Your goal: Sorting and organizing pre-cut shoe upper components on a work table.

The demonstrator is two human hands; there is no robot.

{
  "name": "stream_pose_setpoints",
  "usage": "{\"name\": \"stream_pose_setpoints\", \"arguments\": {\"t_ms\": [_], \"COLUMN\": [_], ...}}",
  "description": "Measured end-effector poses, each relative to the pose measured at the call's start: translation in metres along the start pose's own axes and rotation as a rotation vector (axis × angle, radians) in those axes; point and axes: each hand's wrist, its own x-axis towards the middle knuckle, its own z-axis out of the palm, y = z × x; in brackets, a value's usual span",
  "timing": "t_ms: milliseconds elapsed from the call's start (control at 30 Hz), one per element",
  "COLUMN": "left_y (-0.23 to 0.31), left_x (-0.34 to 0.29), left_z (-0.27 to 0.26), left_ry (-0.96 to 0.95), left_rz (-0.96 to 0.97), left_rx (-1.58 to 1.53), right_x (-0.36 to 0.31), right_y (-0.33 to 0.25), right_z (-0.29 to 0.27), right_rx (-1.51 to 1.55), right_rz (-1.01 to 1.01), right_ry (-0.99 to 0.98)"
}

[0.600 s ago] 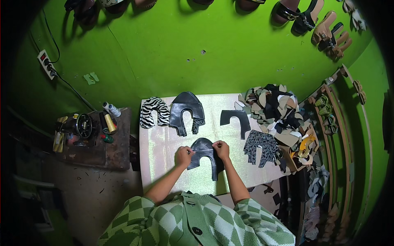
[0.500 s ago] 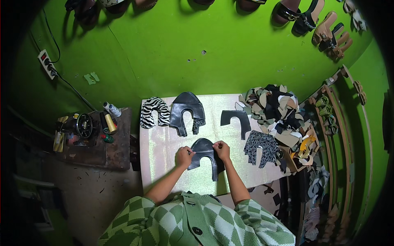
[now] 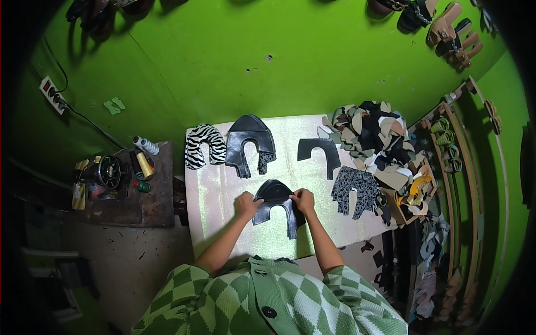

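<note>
Over the pale table (image 3: 223,223), both my hands hold a black horseshoe-shaped shoe upper (image 3: 273,195) by its sides. My left hand (image 3: 245,205) pinches its left edge, while the fingers of my right hand (image 3: 304,202) close on the right edge. One leg of the upper points toward me. Beyond it lie a zebra-striped horseshoe piece (image 3: 195,146) and several stacked black uppers (image 3: 249,129), with a patterned lining showing on one leg. To the right rest a curved black piece (image 3: 310,148) and grey-black patterned pieces (image 3: 354,181).
Material offcuts (image 3: 371,137) heap up at the table's far right, above a box of scraps (image 3: 410,216). A sewing machine (image 3: 92,176) and thread spools (image 3: 146,146) occupy a dark side table (image 3: 153,206) at left. Sandals (image 3: 444,28) hang on the green wall; a wooden rack (image 3: 460,195) stands right.
The upper's curved top now shows a raised, folded-looking layer between my hands. Both hands keep their grip on its sides. The view has shifted slightly.
</note>
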Motion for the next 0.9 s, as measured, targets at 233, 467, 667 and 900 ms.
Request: {"name": "stream_pose_setpoints", "arguments": {"t_ms": [233, 467, 667, 900], "left_y": [-0.008, -0.008, -0.010, 0.014], "left_x": [-0.001, 0.004, 0.010, 0.018], "left_z": [0.012, 0.017, 0.013, -0.019], "left_ry": [0.009, -0.039, -0.027, -0.030], "left_rz": [-0.007, -0.134, -0.137, -0.124], "left_rx": [-0.060, -0.016, -0.090, -0.160], "right_x": [0.002, -0.001, 0.010, 0.031], "right_y": [0.008, -0.002, 0.001, 0.007], "right_z": [0.017, 0.011, 0.005, -0.008], "right_rx": [-0.151, -0.095, 0.296, 0.632], "right_rz": [-0.045, 0.013, 0.190, 0.238], "right_ry": [-0.066, -0.050, -0.165, -0.381]}}
